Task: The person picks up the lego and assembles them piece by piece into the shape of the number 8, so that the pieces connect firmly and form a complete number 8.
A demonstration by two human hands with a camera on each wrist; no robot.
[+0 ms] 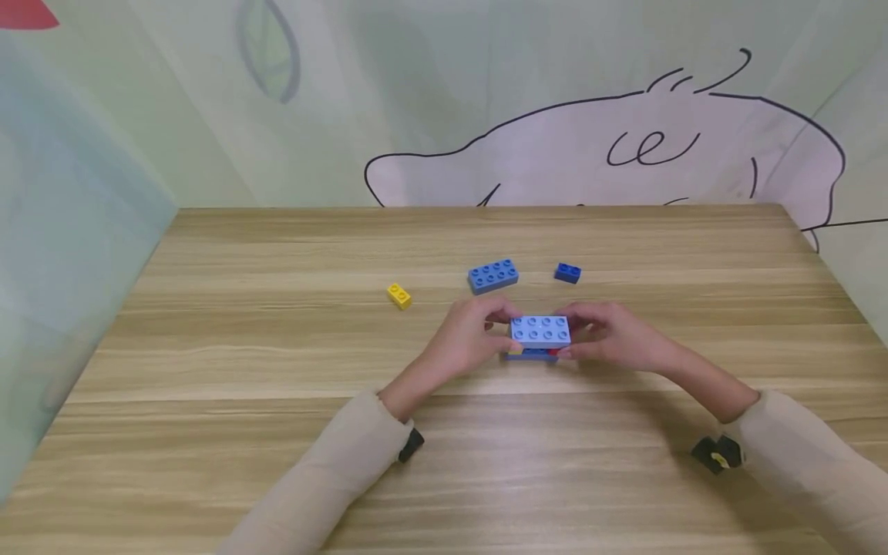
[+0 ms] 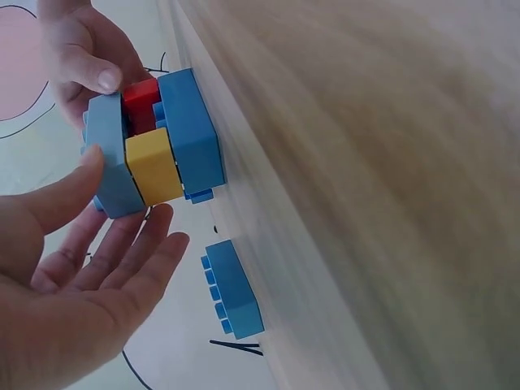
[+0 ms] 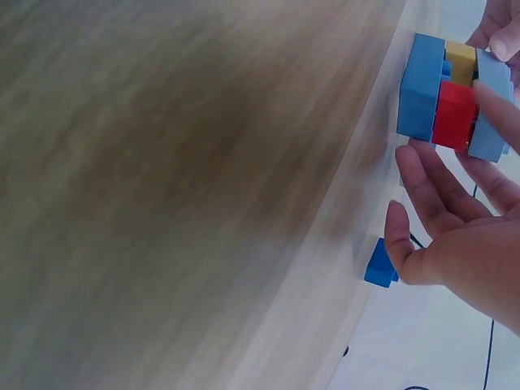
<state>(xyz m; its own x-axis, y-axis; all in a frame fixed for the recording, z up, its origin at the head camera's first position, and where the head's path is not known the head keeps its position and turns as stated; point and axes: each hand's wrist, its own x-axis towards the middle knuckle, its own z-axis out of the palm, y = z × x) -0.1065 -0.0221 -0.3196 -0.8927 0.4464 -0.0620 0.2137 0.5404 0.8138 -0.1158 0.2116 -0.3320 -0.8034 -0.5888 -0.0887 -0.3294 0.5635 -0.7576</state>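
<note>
A light blue eight-stud building brick [image 1: 539,331] forms the top of a small stack on the table. My left hand [image 1: 466,333] pinches its left end between thumb and fingers. At the opposite end, my right hand [image 1: 620,339] holds the same brick in a similar pinch. Beneath it sit a yellow brick [image 2: 154,168] on the left and a red brick [image 3: 455,116] on the right, with a gap between them. Both stand on a blue base brick [image 2: 191,130], whose studs show in that gap. The wrist views show the layers stacked sideways because of their tilt.
Behind the stack lies a loose blue eight-stud brick [image 1: 493,276]. A small dark blue brick [image 1: 567,273] is to its right, and a small yellow brick [image 1: 398,296] to its left. The wooden table [image 1: 277,347] meets a printed backdrop [image 1: 430,100] at its far edge.
</note>
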